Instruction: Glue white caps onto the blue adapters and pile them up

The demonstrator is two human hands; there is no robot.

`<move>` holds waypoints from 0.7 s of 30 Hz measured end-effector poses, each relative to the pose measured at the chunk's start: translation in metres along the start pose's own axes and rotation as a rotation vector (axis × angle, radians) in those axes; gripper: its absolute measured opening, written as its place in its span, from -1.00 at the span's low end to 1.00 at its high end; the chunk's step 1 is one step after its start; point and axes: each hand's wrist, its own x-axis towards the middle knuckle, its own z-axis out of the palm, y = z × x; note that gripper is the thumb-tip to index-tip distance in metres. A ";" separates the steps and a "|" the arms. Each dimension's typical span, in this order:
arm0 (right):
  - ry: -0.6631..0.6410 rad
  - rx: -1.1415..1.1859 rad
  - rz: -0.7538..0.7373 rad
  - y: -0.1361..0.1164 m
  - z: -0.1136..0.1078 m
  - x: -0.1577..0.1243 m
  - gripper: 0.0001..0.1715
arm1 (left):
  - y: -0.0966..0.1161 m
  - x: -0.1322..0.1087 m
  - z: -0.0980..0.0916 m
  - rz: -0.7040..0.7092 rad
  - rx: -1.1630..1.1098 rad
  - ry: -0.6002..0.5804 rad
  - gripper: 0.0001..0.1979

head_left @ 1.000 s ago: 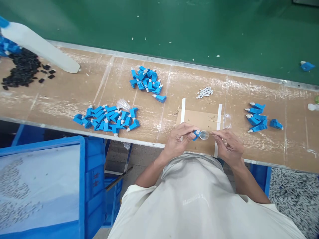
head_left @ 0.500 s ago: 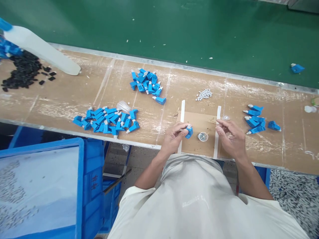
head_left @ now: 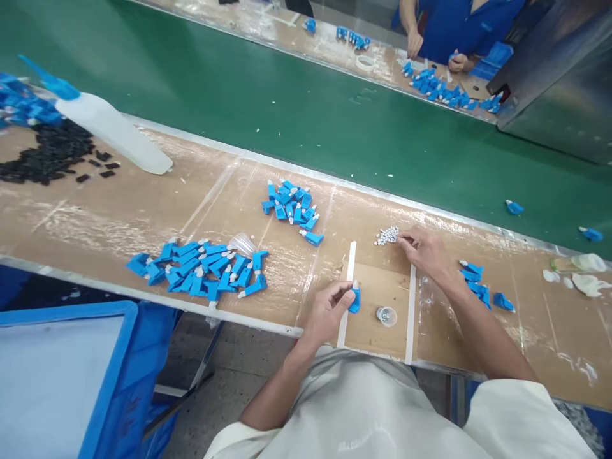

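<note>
Your left hand point(head_left: 329, 309) was closed on one blue connector point(head_left: 354, 298), held just above the worktop point(head_left: 119, 210) near its front edge, beside the left of two white tape strips point(head_left: 347, 290) that framed a brown cardboard patch. Your right hand point(head_left: 423, 250) reached toward the back edge, fingertips pinched together at the small heap of white caps point(head_left: 387, 236); whether a cap sat between them was too small to tell. One small clear cup point(head_left: 386, 315) stood on the patch between the strips, near the front edge.

You had three piles of blue connectors on the worktop: a large one point(head_left: 201, 271) toward the front left, a smaller one point(head_left: 294, 209) behind it, and a third point(head_left: 480, 290) partly hidden by your right forearm, so its count could not be made out. Two loose connectors point(head_left: 514, 207) lay on the green belt.

At the left end lay one white squeeze bottle point(head_left: 115, 134) and a heap of black parts point(head_left: 48, 156), cut off by the frame. One blue bin point(head_left: 95, 376) below the front edge was also cut off. Across the belt, another person's hands point(head_left: 414, 44) worked at more blue parts.
</note>
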 end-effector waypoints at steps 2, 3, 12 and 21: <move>-0.010 -0.026 -0.007 -0.005 0.000 0.014 -0.74 | 0.000 0.000 0.001 0.018 0.004 -0.025 -0.48; -0.013 -0.036 -0.014 -0.008 -0.001 0.021 -0.75 | 0.000 0.000 0.001 0.026 0.007 -0.028 -0.49; -0.078 -0.102 -0.042 -0.022 -0.017 0.054 -0.67 | 0.002 -0.002 0.000 0.000 0.057 -0.010 -0.51; -0.193 -0.581 0.654 0.144 -0.116 0.093 -0.54 | -0.008 -0.008 -0.009 -0.180 0.076 0.123 -0.47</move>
